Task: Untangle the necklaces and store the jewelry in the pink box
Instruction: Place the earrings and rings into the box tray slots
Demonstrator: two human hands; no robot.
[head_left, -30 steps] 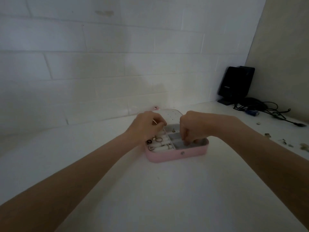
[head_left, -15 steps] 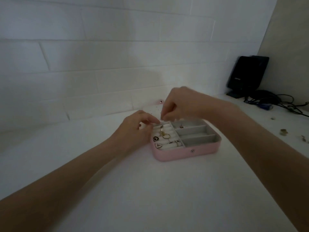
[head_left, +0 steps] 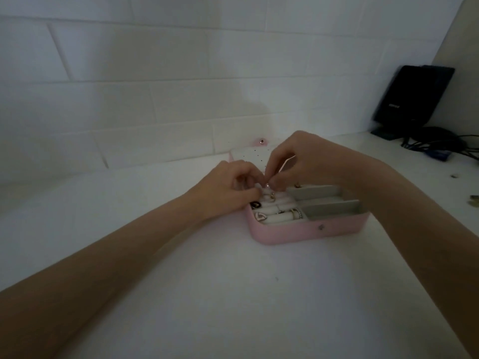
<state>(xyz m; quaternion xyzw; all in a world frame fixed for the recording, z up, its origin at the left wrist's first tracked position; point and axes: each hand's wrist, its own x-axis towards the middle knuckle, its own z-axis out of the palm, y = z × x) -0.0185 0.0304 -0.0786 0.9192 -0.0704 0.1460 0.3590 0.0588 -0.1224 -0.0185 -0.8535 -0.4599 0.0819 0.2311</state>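
Note:
The open pink box (head_left: 305, 233) lies on the white table, its lid (head_left: 248, 155) flat against the wall. Several rings sit on the white rolls in its left half; one silver ring (head_left: 295, 214) is near the front. The grey compartments (head_left: 331, 209) on the right look bare. My left hand (head_left: 233, 187) and my right hand (head_left: 305, 161) meet over the back-left rolls. Their fingertips pinch a small piece of jewelry (head_left: 267, 186), too small and dim to name. A small ring (head_left: 272, 196) sits just below the fingertips.
A black device (head_left: 412, 97) stands in the right corner with dark cables (head_left: 440, 147) beside it. Small loose bits (head_left: 474, 197) lie on the table at the far right edge. A brick wall runs close behind the box.
My right hand left the right front compartment and rose to the back-left of the box. Both hands have now come together over the ring rolls.

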